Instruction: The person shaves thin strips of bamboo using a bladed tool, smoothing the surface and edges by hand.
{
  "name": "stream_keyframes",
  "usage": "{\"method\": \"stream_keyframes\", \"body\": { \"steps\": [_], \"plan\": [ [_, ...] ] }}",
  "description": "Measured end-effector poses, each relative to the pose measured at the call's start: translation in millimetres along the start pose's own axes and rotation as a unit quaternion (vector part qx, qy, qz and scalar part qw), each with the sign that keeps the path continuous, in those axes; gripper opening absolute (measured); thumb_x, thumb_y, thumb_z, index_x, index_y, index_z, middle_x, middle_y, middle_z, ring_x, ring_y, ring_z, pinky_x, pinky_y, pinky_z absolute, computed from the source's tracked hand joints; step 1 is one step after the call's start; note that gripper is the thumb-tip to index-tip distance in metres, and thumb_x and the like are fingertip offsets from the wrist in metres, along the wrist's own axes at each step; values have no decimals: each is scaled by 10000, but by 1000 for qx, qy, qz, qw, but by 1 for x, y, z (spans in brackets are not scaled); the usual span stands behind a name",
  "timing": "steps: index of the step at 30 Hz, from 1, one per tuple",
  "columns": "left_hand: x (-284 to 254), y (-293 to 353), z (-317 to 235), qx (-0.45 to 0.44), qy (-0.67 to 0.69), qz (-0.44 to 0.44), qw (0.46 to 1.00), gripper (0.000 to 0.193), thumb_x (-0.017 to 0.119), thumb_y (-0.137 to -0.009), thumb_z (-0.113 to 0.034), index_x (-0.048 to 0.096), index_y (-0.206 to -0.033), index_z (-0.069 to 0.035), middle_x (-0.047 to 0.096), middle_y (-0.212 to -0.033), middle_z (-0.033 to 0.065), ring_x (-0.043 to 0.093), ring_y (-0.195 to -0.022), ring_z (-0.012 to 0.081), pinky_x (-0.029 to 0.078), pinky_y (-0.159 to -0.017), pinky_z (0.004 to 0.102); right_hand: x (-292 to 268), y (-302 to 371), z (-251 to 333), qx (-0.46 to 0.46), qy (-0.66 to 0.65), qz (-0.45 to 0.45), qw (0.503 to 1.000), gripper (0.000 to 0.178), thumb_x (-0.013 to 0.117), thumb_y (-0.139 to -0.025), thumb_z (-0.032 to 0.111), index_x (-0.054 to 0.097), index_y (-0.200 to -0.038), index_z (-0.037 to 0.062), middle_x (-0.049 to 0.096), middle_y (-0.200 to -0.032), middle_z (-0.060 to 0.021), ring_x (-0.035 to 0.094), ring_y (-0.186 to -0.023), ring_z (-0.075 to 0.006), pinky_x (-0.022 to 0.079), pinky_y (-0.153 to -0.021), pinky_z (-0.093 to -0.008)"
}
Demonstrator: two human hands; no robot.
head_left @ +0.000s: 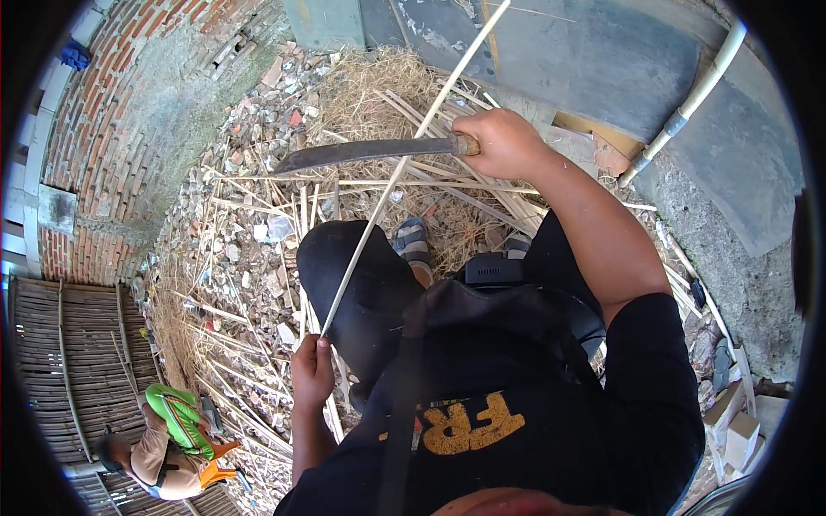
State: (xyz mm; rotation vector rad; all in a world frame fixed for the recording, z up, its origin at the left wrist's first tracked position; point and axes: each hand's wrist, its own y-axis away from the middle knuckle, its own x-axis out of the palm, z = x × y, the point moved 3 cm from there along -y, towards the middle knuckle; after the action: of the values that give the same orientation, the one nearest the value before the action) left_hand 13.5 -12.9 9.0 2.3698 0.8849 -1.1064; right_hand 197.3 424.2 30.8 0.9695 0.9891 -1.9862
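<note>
In my right hand (508, 144) is the handle of a machete (366, 152), its long dark blade pointing left. My left hand (311, 371), low at the left of my body, pinches the near end of a long pale bamboo strip (372, 217). The strip slants up and away to the right, past my knee. Where the two cross, the blade lies over the strip from this view; whether they touch I cannot tell.
Split bamboo strips (465, 185) and dry shavings (383, 77) cover the rubble ground (258, 232) around my feet. A brick wall (129, 129) rises at the left. Another person (168, 456) sits on an orange stool, lower left. A bamboo pole (688, 107) leans at the right.
</note>
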Motion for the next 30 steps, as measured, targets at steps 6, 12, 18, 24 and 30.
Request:
{"method": "stream_keyframes", "body": {
  "steps": [6, 12, 18, 24, 30],
  "plan": [
    [4, -2, 5, 14, 9, -36, 999, 363, 501, -1083, -268, 598, -868, 8, 577, -648, 87, 531, -605, 168, 431, -593, 349, -4, 2, 0, 16, -20, -5, 1000, 282, 714, -759, 166, 697, -1039, 133, 697, -798, -145, 697, -818, -367, 547, -709, -487],
    [4, -2, -7, 14, -38, -16, 999, 366, 507, -1079, -274, 594, -865, 10, 573, -640, 103, 535, -597, 179, 422, -574, 364, 0, 2, 3, -9, -21, -7, 1000, 299, 758, -743, 174, 703, -1029, 104, 705, -856, -143, 683, -833, -377, 535, -726, -485],
    [10, -5, 0, 10, 2, -12, 1000, 402, 492, -1090, -299, 552, -834, 4, 517, -619, 75, 460, -597, 132, 387, -550, 343, -1, 5, 13, -36, 6, 7, 999, 268, 758, -741, 173, 690, -987, 91, 698, -863, -148, 674, -857, -392, 531, -741, -497],
    [16, -5, 18, -9, 54, 11, 998, 435, 468, -1102, -324, 509, -811, -4, 469, -619, 33, 406, -626, 93, 360, -544, 319, 1, 3, 3, -24, -20, -9, 999, 266, 770, -747, 188, 691, -978, 81, 689, -834, -166, 667, -833, -407, 525, -735, -503],
    [14, -10, 18, -20, 66, 30, 997, 426, 453, -1108, -299, 480, -795, -12, 427, -615, 20, 362, -629, 85, 328, -539, 319, -1, 1, 0, 10, -34, 8, 999, 287, 783, -804, 287, 701, -1016, 111, 689, -795, -159, 683, -820, -387, 532, -724, -495]
  ]
}}
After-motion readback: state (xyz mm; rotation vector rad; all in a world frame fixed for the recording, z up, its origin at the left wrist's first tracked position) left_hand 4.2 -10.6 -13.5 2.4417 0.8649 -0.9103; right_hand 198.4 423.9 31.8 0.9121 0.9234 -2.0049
